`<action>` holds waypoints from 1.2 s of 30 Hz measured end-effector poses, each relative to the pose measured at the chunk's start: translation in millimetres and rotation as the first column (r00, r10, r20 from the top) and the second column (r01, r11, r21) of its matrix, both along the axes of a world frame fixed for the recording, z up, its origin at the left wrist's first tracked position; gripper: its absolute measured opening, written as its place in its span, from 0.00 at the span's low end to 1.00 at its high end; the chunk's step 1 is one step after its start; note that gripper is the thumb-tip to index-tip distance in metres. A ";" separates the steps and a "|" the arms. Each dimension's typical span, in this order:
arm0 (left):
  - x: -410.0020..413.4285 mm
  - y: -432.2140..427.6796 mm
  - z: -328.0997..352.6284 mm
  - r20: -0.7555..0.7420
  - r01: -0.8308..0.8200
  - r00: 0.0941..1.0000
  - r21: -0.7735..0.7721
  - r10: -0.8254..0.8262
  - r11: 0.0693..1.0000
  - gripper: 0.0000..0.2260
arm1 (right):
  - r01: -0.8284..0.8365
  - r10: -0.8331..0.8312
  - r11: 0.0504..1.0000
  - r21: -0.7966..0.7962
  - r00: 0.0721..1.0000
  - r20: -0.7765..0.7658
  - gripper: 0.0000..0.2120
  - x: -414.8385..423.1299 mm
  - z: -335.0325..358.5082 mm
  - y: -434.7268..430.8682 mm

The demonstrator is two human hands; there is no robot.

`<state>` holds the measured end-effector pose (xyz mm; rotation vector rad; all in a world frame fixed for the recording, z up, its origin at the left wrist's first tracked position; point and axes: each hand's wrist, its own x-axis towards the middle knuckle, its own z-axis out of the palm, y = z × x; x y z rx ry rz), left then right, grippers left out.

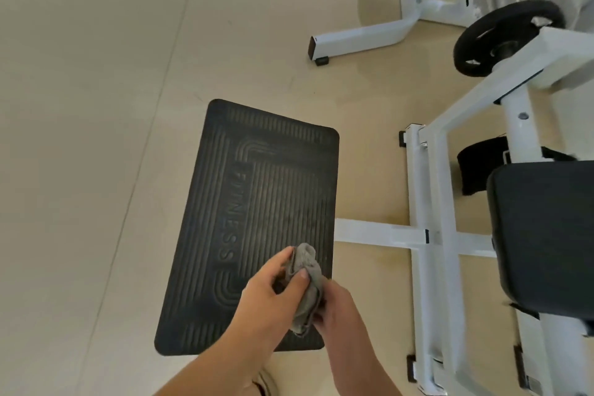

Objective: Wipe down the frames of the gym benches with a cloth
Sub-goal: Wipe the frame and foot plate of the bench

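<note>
A bunched grey cloth [308, 286] is held between both hands above a black rubber mat. My left hand [273, 292] grips its upper part, thumb and fingers curled round it. My right hand [337, 309] holds its lower end from the right. The white frame [421, 235] of a gym bench stands on the floor to the right, with a crossbar reaching left toward the mat. Its black seat pad [543, 235] fills the right edge. Neither hand touches the frame.
The black ribbed mat [257, 202] lies on a beige floor. A second white machine frame [363, 32] stands at the top. A black weight plate [504, 32] hangs on a peg at the upper right. A black roller pad [475, 170] sits under the bench.
</note>
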<state>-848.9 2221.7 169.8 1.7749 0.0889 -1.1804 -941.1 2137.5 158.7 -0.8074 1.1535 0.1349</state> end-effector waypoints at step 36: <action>292.2 376.9 -181.0 0.275 0.573 0.788 0.000 -0.551 0.819 0.12 | -0.634 0.356 0.158 -0.757 0.751 -0.556 0.20 195.7 -189.4 359.3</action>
